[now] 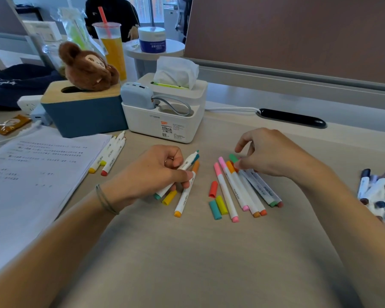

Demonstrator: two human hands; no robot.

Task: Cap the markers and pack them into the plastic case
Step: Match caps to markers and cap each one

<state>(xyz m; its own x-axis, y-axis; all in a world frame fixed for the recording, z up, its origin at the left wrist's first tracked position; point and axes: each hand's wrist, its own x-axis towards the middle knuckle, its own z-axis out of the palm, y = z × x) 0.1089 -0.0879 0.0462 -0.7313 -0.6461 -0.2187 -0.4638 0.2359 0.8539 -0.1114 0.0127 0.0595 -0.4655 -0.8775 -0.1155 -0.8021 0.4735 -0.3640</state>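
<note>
My left hand [158,172] grips a white teal-ended marker [187,164], uncapped at its far tip, over an orange marker [183,201] and a loose yellow cap [169,197]. My right hand [269,152] reaches down onto the top ends of several white markers [242,190] lying side by side, fingertips by a green cap [233,158]; whether they pinch it is hidden. Loose red [213,189], yellow [221,204] and teal [215,209] caps lie to the left of that row. No plastic case is in view.
Several uncapped markers [110,155] lie by a stack of printed papers [31,174] at left. A heap of blue and purple markers [380,194] sits at the right edge. Behind stand a white tissue organiser [165,121] and a blue tissue box [85,114].
</note>
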